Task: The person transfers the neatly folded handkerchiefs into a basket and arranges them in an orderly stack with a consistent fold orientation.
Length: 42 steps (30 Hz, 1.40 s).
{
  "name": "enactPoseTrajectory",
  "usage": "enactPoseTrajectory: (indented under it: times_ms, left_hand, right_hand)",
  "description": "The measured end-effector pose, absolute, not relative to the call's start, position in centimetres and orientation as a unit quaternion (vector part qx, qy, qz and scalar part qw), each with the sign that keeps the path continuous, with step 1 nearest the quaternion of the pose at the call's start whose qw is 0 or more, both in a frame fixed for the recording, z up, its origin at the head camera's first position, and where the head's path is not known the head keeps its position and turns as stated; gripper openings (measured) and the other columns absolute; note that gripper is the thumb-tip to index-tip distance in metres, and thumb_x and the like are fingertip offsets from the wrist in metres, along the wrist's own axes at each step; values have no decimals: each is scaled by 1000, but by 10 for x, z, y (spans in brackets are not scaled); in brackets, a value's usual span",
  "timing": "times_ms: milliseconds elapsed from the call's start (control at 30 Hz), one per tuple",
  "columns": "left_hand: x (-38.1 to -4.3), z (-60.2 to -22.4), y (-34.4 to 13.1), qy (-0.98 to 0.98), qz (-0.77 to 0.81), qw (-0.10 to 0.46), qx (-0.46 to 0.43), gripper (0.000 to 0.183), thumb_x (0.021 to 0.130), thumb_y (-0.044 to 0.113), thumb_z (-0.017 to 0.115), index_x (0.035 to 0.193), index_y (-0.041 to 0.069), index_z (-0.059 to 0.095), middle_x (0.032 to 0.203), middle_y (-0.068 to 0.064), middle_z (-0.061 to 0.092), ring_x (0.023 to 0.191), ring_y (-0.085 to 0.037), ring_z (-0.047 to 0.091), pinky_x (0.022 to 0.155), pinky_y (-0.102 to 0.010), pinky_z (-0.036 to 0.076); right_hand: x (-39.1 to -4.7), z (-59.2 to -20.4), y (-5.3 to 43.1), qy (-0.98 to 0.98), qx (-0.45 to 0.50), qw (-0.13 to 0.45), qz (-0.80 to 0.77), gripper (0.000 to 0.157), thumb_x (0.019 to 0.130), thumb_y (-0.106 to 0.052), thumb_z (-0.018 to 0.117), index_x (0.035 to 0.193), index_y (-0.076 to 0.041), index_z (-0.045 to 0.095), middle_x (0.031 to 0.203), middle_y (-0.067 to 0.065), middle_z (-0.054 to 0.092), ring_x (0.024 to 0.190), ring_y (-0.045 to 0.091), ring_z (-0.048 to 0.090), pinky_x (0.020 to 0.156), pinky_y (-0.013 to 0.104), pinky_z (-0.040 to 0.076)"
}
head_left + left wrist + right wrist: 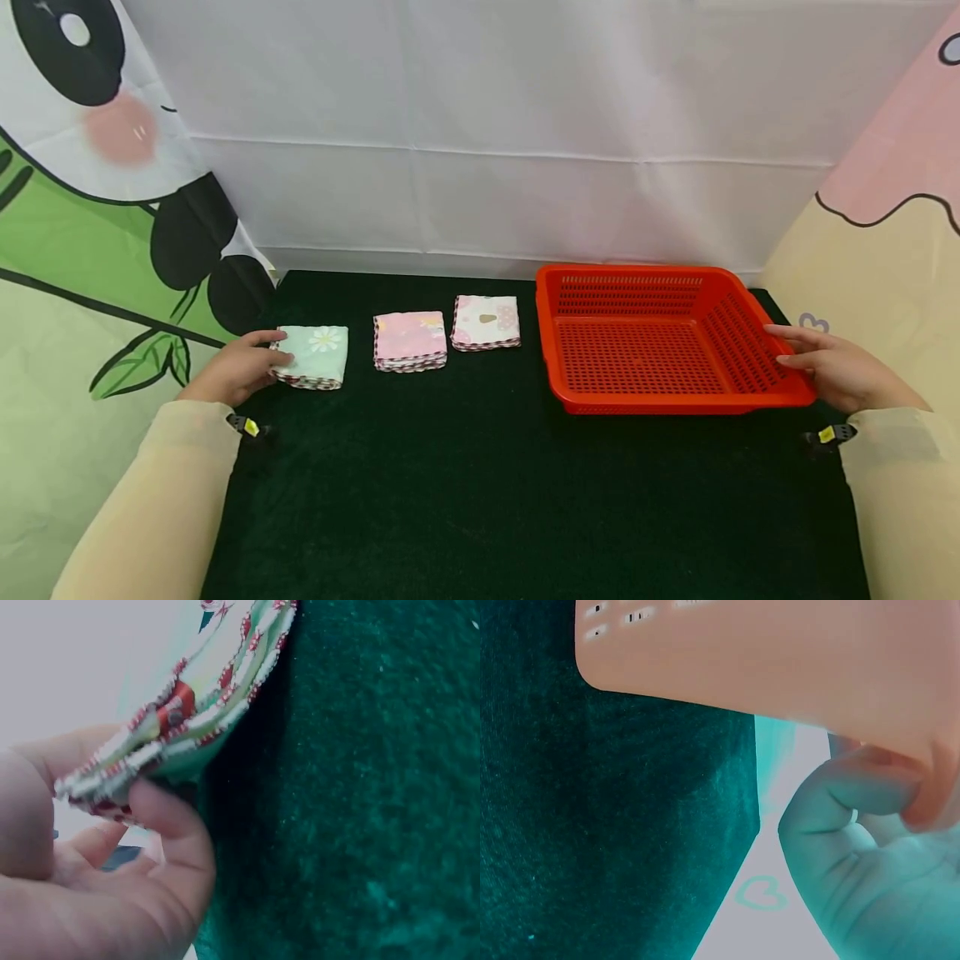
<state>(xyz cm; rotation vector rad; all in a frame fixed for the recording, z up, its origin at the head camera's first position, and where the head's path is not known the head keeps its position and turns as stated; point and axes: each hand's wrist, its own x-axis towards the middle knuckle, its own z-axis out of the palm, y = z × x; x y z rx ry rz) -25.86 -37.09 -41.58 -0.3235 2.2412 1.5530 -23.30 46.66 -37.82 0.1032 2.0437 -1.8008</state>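
At the left end of the table, my left hand [242, 369] pinches the side of a folded mint-green cloth [318, 354] with a white daisy on it. In the left wrist view, the layered cloth [217, 712] shows its red-and-white stitched edges, with the thumb on one face and fingers behind. My right hand [851, 371] grips the right rim of a red perforated plastic basket [637, 398]. In the right wrist view, the thumb is curled under the lip of the basket [742, 664]; the fingertips are mostly hidden. Only bare mesh shows inside the basket.
Between the hands lie a folded pink cloth [410, 337] and a folded white-and-pink patterned cloth [486, 322]. A dark green cover [510, 500] lies over the table. A white sheet [487, 125] hangs behind, with printed cartoon sheets at both sides.
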Motion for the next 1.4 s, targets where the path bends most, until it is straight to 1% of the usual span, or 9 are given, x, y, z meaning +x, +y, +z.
enactPoseTrajectory:
  times_ms: [100, 233, 400, 533, 667, 800, 933, 1233, 1400]
  left_hand:
    - [-258, -417, -373, 787, 574, 201, -103, 71, 109, 22, 53, 164, 3, 12, 168, -28, -1, 131, -33, 37, 87, -22, 51]
    - [-257, -421, -375, 777, 588, 208, -83, 69, 109, 15, 51, 165, 5, 11, 169, -26, -7, 129, -30, 39, 89, -24, 53]
    - [-254, -423, -376, 756, 616, 212, -62, 70, 109, 8, 48, 166, 7, 8, 169, -21, -15, 115, -15, 52, 91, -25, 54]
    - [-254, -421, -374, 726, 655, 203, -51, 73, 108, 9, 52, 166, 10, 9, 170, -17, -16, 108, -8, 55, 91, -24, 53]
    - [-254, -416, -369, 694, 693, 187, -50, 73, 108, 10, 55, 167, 14, 12, 171, -10, -15, 112, -9, 53, 90, -23, 53]
    - [-253, -411, -362, 668, 723, 171, -46, 72, 108, 12, 56, 167, 17, 16, 172, -4, -11, 116, -11, 51, 90, -23, 54]
    - [-251, -406, -352, 649, 743, 159, -35, 71, 107, 12, 58, 166, 17, 20, 172, -2, -4, 117, -13, 52, 91, -24, 54]
    - [-251, -402, -319, 618, 776, 125, 11, 62, 106, 8, 58, 162, 13, 32, 165, -6, 12, 114, -14, 53, 91, -24, 55]
    - [-251, -399, -297, 616, 779, 112, 25, 60, 107, 12, 58, 161, 11, 33, 163, -7, 16, 114, -15, 54, 92, -23, 54]
  right_hand:
    - [-232, -378, 468, 729, 34, 203, -653, 47, 107, -3, 51, 134, -38, 67, 122, -17, 58, 104, 9, 62, 86, 31, 58]
    - [-231, -380, 468, 732, 34, 202, -649, 47, 107, -5, 53, 140, -36, 63, 127, -14, 51, 106, 8, 62, 87, 31, 58]
    - [-231, -383, 468, 741, 36, 206, -638, 49, 107, -7, 53, 147, -35, 57, 131, -12, 46, 108, 8, 62, 88, 31, 58]
    - [-232, -383, 468, 737, 38, 205, -643, 50, 107, -8, 53, 149, -36, 55, 133, -10, 43, 108, 7, 61, 89, 31, 58]
    - [-231, -381, 466, 732, 42, 205, -648, 50, 107, -8, 53, 147, -37, 57, 134, -7, 38, 108, 7, 61, 89, 31, 58]
    - [-231, -380, 465, 723, 40, 207, -658, 48, 107, -6, 53, 143, -37, 61, 133, -8, 43, 109, 9, 61, 89, 32, 58]
    - [-230, -379, 464, 718, 36, 210, -663, 48, 107, -4, 52, 141, -38, 62, 132, -7, 44, 109, 10, 61, 88, 32, 58]
    - [-231, -378, 465, 751, 42, 211, -625, 56, 108, -10, 53, 157, -34, 43, 142, -3, 33, 110, 7, 60, 91, 31, 57]
    - [-231, -379, 467, 751, 42, 209, -625, 57, 107, -11, 55, 157, -34, 43, 139, -5, 35, 111, 7, 59, 91, 31, 57]
